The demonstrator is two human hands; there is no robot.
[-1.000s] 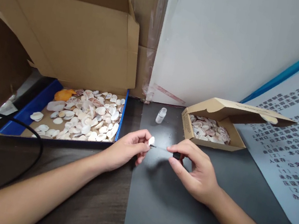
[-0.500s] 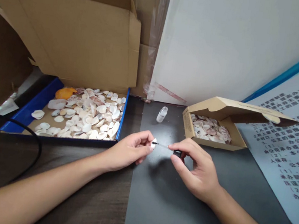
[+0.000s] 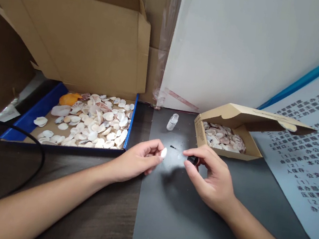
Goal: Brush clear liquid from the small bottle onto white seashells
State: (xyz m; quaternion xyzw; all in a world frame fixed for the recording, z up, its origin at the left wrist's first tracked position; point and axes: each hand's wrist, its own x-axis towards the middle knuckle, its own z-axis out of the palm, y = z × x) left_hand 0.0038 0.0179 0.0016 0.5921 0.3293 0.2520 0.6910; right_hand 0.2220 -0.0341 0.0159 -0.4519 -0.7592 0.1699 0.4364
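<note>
Between the thumb and fingers of my left hand a small white seashell is pinched, its pale face showing. My right hand grips the black cap of a brush applicator between thumb and fingers. The applicator's dark bristle tip points left toward the shell, with a gap between them. Its thin stem is faint against the grey surface. Beyond both hands stands a small uncapped glass bottle with a white label.
A blue-sided box with its cardboard lid raised holds many shells at left. A smaller cardboard box with more shells sits at right. A black cable loops at far left. A printed poster lies along the right.
My right hand has drawn the brush away from the shell, to the right; its tip touched or overlapped the shell before. My left hand stays in nearly the same place.
</note>
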